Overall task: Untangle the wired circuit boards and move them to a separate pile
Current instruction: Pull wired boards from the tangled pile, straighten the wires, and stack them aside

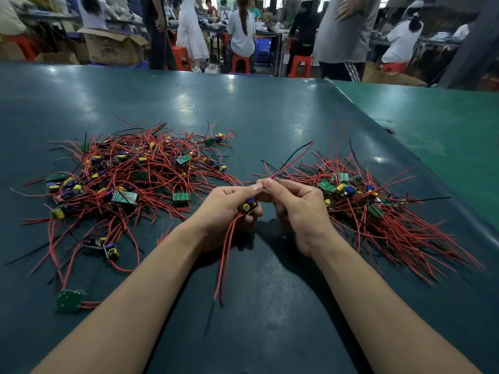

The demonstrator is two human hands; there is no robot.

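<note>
We've got one small circuit board (pixel 249 207) up off the table, yellow capacitor facing us, cupped in the curled fingers of our left hand (pixel 229 209), with its red wires (pixel 225 255) trailing down and toward us between our forearms. Our right hand (pixel 295 209) is right beside it, thumb and forefinger pinched on a red lead (pixel 291 160) where the two hands' fingertips meet; that lead and a black one run up and away to the right, over the edge of the right-hand pile. So both hands are closed, left wrapped on the board, right nipping the wire. To our left lies the tangled pile (pixel 129 171), a broad knot of red and black wires with green boards, yellow capacitors and blue parts scattered all through it. One green board (pixel 69 300) sits apart from that heap, close to our left forearm, its red leads pointing right. To our right is the sorted pile (pixel 378 206), where the boards cluster near our hand and the wires fan out mostly the same way, toward the lower right. All of it rests on a dark teal table mat (pixel 243 109), and a lighter green surface (pixel 445 136) adjoins it on the far right. Beyond the table, people (pixel 240 31) sit and stand among red stools (pixel 240 63) and a cardboard box (pixel 113 47).
</note>
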